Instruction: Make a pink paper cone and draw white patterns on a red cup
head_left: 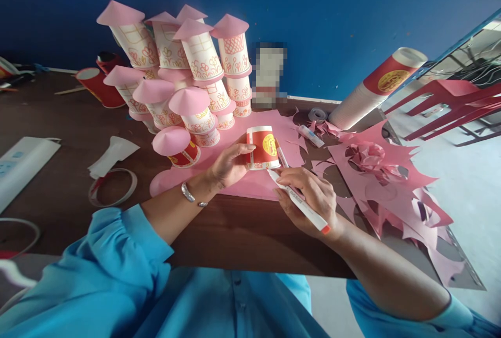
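Note:
My left hand (230, 165) grips a red and white paper cup (260, 145) with a yellow round emblem, thumb on its side. Small drawn marks run along the cup's lower white band. In my right hand (311, 197) is a white marker (303, 207) with an orange-red end; its tip meets or nearly meets the cup's lower edge. A second slim pen (282, 155) shows just behind the cup, partly hidden. Under both hands lies pink paper (242, 189). To the left, paper-cup towers (201, 56) carry pink cone roofs and orange-red flower drawings.
A tall leaning stack of paper cups (371, 90) stands at the right by the blue wall (332, 20). Pink paper scraps (391, 186), a glue stick (311, 135) and a tape roll (317, 114) lie nearby. At the left are a clear ring (131, 192) and a white box (27, 168).

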A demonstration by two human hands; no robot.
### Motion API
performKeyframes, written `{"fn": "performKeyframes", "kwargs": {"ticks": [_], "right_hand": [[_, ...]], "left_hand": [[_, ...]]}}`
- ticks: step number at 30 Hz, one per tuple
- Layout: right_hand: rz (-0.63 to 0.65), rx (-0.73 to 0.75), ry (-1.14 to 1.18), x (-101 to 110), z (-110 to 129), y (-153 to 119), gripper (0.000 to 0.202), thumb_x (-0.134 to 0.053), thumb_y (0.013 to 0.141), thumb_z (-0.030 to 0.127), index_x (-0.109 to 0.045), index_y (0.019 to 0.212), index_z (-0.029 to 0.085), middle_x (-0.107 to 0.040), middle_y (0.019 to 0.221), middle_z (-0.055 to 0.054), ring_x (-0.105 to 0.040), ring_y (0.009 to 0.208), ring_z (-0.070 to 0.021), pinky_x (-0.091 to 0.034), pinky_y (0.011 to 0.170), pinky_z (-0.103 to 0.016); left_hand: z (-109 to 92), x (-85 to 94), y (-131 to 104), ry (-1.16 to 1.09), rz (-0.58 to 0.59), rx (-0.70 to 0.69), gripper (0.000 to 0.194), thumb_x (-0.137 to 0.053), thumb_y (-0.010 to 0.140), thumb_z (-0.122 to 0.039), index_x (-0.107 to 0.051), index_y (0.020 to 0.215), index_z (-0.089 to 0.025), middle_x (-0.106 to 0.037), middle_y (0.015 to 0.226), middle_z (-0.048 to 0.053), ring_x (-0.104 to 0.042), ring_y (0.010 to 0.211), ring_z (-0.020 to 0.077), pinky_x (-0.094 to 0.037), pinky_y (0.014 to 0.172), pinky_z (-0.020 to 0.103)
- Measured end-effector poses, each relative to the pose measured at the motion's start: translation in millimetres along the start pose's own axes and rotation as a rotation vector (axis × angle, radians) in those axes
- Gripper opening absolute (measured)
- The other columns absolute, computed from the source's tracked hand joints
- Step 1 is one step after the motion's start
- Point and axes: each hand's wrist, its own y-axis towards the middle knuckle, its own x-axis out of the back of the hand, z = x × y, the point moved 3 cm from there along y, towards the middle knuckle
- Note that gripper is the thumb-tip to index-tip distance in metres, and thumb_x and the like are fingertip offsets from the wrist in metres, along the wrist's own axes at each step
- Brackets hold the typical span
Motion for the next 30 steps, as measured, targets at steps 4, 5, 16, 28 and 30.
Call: {"fn": "performKeyframes", "kwargs": {"ticks": [4, 5, 16, 28, 30], "right_hand": [[0.018, 0.025, 0.006, -2.8, 3.3, 0.5, 0.013, -0.068, 0.106, 0.015, -0.064, 0.115, 0.023, -0.083, 0.093, -0.005, -0.085, 0.082, -0.0195, -0.069, 0.075, -0.029], [0.022, 0.034, 0.009, -3.1, 4.4, 0.9, 0.012, -0.068, 0.107, 0.015, -0.064, 0.114, 0.023, -0.083, 0.092, -0.005, -0.085, 0.081, -0.0191, -0.069, 0.075, -0.028], [-0.006, 0.02, -0.033, 0.7, 5.0, 5.4, 0.019, -0.067, 0.099, 0.008, -0.061, 0.104, 0.026, -0.078, 0.078, 0.003, -0.075, 0.06, -0.0136, -0.061, 0.06, -0.024], [0.007, 0.021, -0.029, -2.2, 2.9, 2.4, 0.018, -0.068, 0.098, 0.007, -0.063, 0.102, 0.024, -0.076, 0.077, 0.002, -0.075, 0.061, -0.015, -0.057, 0.056, -0.024], [0.01, 0.023, -0.031, -2.6, 2.7, 2.5, 0.019, -0.068, 0.098, 0.007, -0.064, 0.102, 0.025, -0.077, 0.077, 0.003, -0.075, 0.061, -0.0148, -0.058, 0.057, -0.025]], "left_hand": [[0.0, -1.9, -3.3, 0.103, 0.014, 0.028, 0.067, -0.091, 0.09, -0.051, -0.068, 0.145, -0.02, -0.083, 0.112, 0.011, -0.079, 0.101, 0.0287, -0.06, 0.089, 0.039], [-0.3, -2.6, -3.8, 0.115, 0.01, 0.031, 0.068, -0.092, 0.089, -0.051, -0.068, 0.145, -0.02, -0.083, 0.111, 0.011, -0.08, 0.101, 0.0285, -0.06, 0.089, 0.038], [-4.5, -5.2, -5.6, 0.131, -0.025, 0.076, 0.037, -0.089, 0.087, -0.038, -0.079, 0.116, -0.017, -0.083, 0.114, 0.011, -0.078, 0.106, 0.028, -0.063, 0.092, 0.038], [-3.3, -3.8, -5.7, 0.166, 0.001, 0.069, 0.041, -0.088, 0.086, -0.039, -0.079, 0.119, -0.017, -0.083, 0.113, 0.012, -0.078, 0.106, 0.0287, -0.063, 0.093, 0.04], [-3.0, -3.3, -5.5, 0.174, 0.006, 0.065, 0.04, -0.088, 0.087, -0.038, -0.079, 0.119, -0.017, -0.083, 0.113, 0.012, -0.078, 0.106, 0.029, -0.063, 0.093, 0.04]]}}
